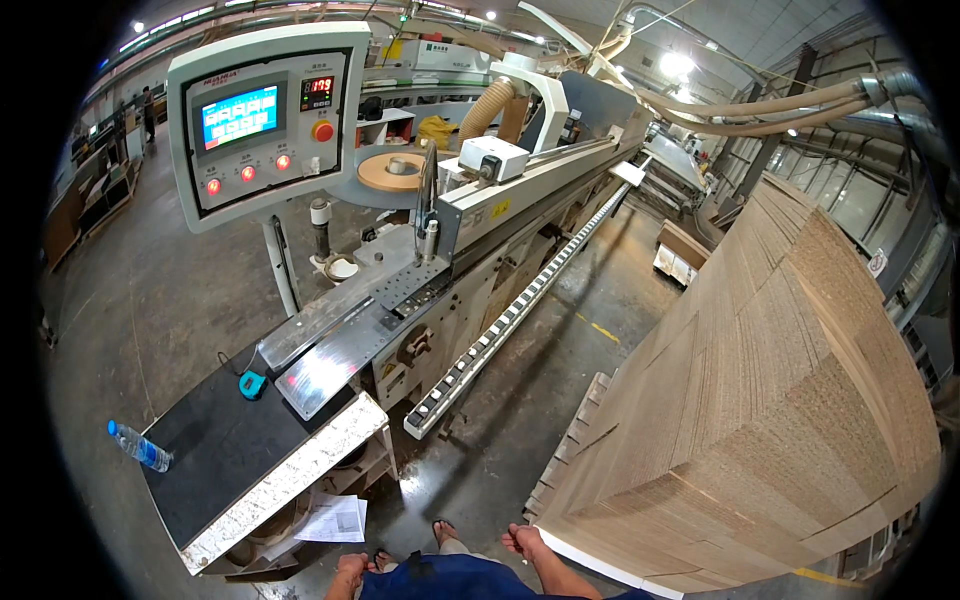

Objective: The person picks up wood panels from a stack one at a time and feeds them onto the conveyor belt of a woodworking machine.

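Observation:
Low in the view, in front of my blue clothing, my left hand (352, 566) hangs with its fingers curled in and nothing visible in them. Close by it are the white paper sheets (334, 519) under the small black-topped table (225, 450). My right hand (521, 540) is also closed, its fingers bent and no object showing. It is beside the near corner of a tall stack of brown boards (720, 400). A white board edge (610, 567) runs along the bottom of that stack, just right of my right wrist; whether they touch I cannot tell.
A long edge-banding machine (520, 220) stretches away ahead, with a roller rail (510, 325) along its right side. Its control panel (270, 120) stands at the left. A teal tape measure (252, 385) and a water bottle (140, 446) are on the table. A pallet (570, 440) edges the aisle.

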